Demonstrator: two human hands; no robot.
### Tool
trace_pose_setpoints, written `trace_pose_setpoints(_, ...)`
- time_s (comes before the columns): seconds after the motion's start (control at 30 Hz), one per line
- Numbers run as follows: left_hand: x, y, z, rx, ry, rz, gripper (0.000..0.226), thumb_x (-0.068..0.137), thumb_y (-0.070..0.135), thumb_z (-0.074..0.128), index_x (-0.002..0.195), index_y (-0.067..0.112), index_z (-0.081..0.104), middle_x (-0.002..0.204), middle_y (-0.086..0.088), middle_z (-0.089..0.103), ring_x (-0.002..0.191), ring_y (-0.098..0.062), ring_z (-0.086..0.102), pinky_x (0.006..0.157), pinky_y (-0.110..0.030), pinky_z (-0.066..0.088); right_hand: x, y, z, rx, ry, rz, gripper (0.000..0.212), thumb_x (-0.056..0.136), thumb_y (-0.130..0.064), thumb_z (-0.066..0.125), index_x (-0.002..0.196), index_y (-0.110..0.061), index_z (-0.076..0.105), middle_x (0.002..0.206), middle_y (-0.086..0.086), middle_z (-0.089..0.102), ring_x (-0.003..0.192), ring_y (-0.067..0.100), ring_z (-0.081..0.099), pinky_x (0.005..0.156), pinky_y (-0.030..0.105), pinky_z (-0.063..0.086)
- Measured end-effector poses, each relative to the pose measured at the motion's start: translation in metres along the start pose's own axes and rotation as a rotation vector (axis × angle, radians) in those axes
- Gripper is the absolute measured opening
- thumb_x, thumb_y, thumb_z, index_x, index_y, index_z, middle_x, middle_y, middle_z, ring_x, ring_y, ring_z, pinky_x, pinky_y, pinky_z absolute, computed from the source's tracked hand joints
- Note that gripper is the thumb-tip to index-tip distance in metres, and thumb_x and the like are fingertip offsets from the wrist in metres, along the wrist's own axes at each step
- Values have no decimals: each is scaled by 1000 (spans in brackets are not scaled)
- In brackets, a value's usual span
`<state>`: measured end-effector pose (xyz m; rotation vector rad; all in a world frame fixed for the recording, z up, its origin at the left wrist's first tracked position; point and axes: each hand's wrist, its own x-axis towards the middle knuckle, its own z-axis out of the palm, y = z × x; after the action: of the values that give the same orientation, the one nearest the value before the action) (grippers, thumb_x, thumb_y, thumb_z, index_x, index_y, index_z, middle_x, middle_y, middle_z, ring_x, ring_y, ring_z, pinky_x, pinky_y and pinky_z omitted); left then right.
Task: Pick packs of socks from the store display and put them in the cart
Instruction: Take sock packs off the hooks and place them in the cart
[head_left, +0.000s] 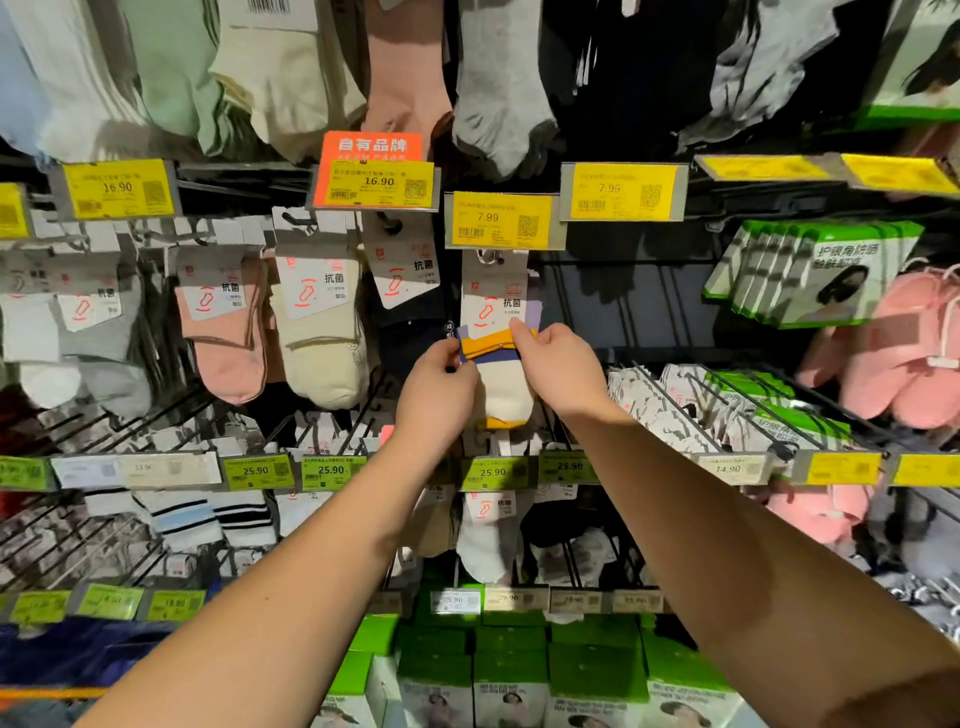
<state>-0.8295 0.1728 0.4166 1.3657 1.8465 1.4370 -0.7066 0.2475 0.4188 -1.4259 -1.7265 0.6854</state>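
Note:
A pack of white socks with yellow and blue cuff stripes (501, 384) hangs from a display hook under a 7.99 price tag (503, 220). Both of my hands are raised to it. My left hand (439, 392) pinches the cuff's left edge. From the right, my right hand (558, 369) pinches the yellow band. The pack's white card header is still on the hook. No cart is in view.
Pink socks (223, 332) and cream socks (324, 338) hang to the left on neighbouring hooks. Green-edged packs (810, 273) hang at the right, with wire hooks and price rails below. Green boxes (509, 670) fill the bottom shelf.

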Motion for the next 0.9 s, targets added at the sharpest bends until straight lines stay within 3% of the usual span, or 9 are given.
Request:
trace_pose_setpoints(0.17,-25,-16,-10,-4,-44,-2,31,98,19,54,128,20,59,105,8,63,81,-14,58,69,-28,41,-30,30,-1,-201,47,-81,52,93,-64,50,109,-14,53,96,5,61,85,24,60,69,37,45)
trace_pose_setpoints(0.23,-38,-30,-13,-27,-81,-6,21,97,20,56,118,19,62,92,7,63,68,-6,55,61,-23,41,-57,44,-7,-128,218,-140,28,97,-38,59,98,-10,56,84,7,57,71,23,55,63,33,47)
trace_pose_setpoints(0.3,-56,-43,-15,-100,-161,-4,14,98,18,54,110,15,62,82,4,59,62,-8,50,55,-19,39,-90,59,-12,-93,201,-180,14,99,-13,51,85,-12,52,72,2,52,60,16,47,54,25,38)
trace_pose_setpoints(0.37,-77,-55,-11,-118,-255,-18,11,98,21,53,105,20,61,87,3,59,74,-14,54,65,-22,45,-130,77,-16,-111,106,-77,18,99,-19,53,83,-11,53,76,2,51,66,15,46,63,32,38)
trace_pose_setpoints(0.5,-117,-81,25,49,-473,-20,18,98,12,52,107,16,67,79,-3,55,60,-14,48,50,-20,37,-210,137,-23,-163,-76,193,19,99,-30,59,105,-13,64,97,4,62,89,25,59,76,37,44)
trace_pose_setpoints(0.6,-161,-93,60,190,-699,92,19,102,19,51,115,23,64,96,8,54,82,-4,50,73,-20,40,-274,172,-40,-285,-129,337,30,99,-30,59,124,-15,64,115,9,65,104,28,63,85,40,50)
trace_pose_setpoints(0.7,-212,-98,99,177,-870,83,17,100,10,53,96,22,64,87,2,56,79,-12,49,68,-31,39,-337,209,-68,-314,-132,542,35,100,-30,55,132,-18,58,118,7,61,106,26,60,86,33,47)
trace_pose_setpoints(0.8,-260,-93,136,296,-1011,126,23,100,19,55,119,17,66,110,-5,68,93,-19,61,76,-27,42,-391,241,-97,-298,-75,636,31,98,-28,56,127,-19,63,127,10,64,121,29,59,99,34,44)
trace_pose_setpoints(0.9,-303,-78,174,347,-1116,185,22,103,27,49,117,21,65,116,-3,68,104,-24,64,82,-28,45,-439,264,-133,-293,-33,768,36,100,-21,54,136,-15,57,137,8,59,126,26,56,95,23,36)
